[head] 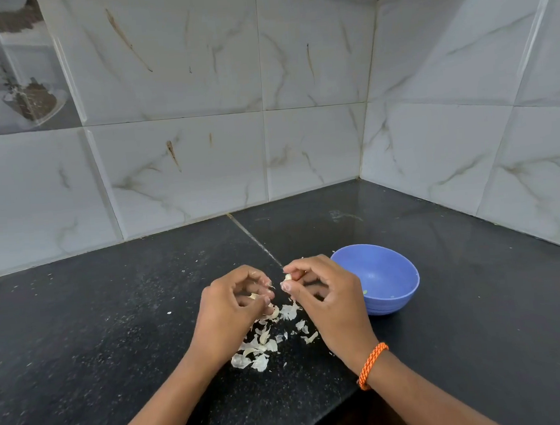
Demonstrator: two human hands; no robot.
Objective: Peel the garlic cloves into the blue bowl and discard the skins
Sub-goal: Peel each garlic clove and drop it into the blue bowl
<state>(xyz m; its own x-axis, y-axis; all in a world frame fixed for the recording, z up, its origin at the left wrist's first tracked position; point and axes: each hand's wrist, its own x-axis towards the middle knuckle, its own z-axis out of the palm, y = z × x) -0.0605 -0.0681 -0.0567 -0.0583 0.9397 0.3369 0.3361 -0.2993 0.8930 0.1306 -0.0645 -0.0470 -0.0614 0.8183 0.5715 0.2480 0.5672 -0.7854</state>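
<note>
Head view looks down on a black speckled stone countertop (80, 328) set into a corner of white marbled wall tiles (180, 159); both hands work close together near the counter's front edge. Right hand (325, 296), with an orange braided cord bracelet (372, 365) at the wrist, pinches a small pale garlic clove (287, 277) between thumb and fingertips, raised above the counter; left hand (235, 303) has its fingers curled inward, its fingertips just beside the clove, and a small pale scrap (253, 296), clove or skin I cannot tell, shows inside its curl. Papery white garlic skins (259, 344) lie scattered on the countertop beneath and between the two hands, reaching back toward the front edge; finer white flecks dot the counter to the left. Round blue plastic bowl (386, 277) stands upright just right of the right hand, toward the corner where the tiled walls meet; part of its near rim is hidden behind the hand, and only a few tiny specks show inside.
</note>
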